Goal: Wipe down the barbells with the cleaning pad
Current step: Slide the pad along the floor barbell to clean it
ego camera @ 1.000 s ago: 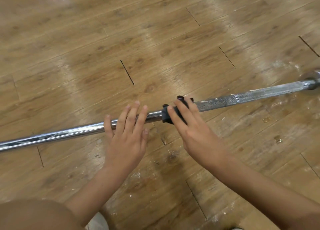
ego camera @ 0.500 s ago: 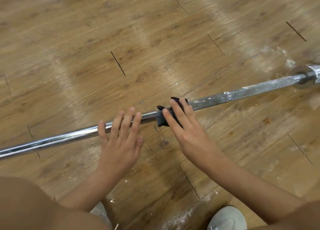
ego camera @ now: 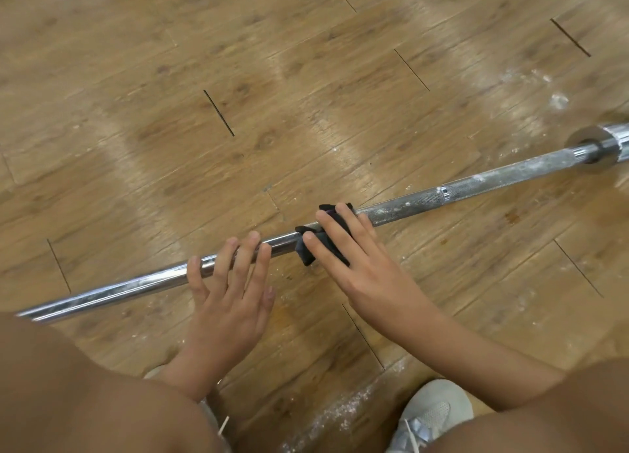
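A long steel barbell (ego camera: 425,202) lies on the wooden floor, running from lower left to upper right, with white chalk on its knurled right part and a collar (ego camera: 594,146) at the right end. My right hand (ego camera: 354,258) presses a dark cleaning pad (ego camera: 308,248) onto the bar's middle with straight fingers. Just to the left, my left hand (ego camera: 228,296) rests flat, its straight fingers lying over the smooth shiny part of the bar.
The wooden plank floor (ego camera: 306,95) carries white chalk dust near the collar and by my feet. A white shoe (ego camera: 432,415) shows at the bottom right, and my knees fill the bottom corners.
The view has tilted down, so my knees and shoe now show. Both hands stay on the bar, the right hand and pad shifted slightly along it.
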### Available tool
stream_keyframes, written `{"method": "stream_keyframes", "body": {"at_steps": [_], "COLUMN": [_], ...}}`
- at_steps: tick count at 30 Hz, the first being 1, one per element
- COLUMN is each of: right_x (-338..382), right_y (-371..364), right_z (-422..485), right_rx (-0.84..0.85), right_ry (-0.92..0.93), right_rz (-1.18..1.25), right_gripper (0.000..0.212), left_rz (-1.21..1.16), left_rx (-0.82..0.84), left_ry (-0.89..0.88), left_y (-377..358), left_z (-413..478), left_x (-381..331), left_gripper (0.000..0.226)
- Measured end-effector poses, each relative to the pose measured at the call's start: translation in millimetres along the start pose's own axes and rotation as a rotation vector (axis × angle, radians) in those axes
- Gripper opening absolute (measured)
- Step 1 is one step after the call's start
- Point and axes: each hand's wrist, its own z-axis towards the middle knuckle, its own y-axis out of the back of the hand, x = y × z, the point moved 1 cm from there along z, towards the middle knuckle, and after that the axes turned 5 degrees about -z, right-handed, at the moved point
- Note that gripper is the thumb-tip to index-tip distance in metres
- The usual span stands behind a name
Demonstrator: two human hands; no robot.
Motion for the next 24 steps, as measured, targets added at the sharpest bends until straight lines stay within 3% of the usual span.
{"method": "stream_keyframes", "body": {"at_steps": [5, 12, 18, 24], "right_x": [4, 10, -5, 9], "right_y": [-4, -18, -19, -24], "right_z": [4, 10, 9, 28], "right_rx": [-0.032, -0.142, -0.167, -0.192], "right_ry": [-0.053, -0.148, -0.048, -0.113], "right_rz": [0.023, 0.108, 0.092, 0.122], "right_gripper": [0.039, 0.032, 0.042, 0.036], "left_rz": [0.007, 0.050, 0.076, 0.073], "left_rx": [-0.034, -0.070, -0.075, -0.049], "left_ry": [-0.051, -0.080, -0.089, -0.062], "left_y": [-1, -3, -7, -7], "left_z": [-6, -8, -3, 9], "left_x": [-1, 0, 7, 13], "left_gripper": [0.073, 0.074, 0.075, 0.072]}}
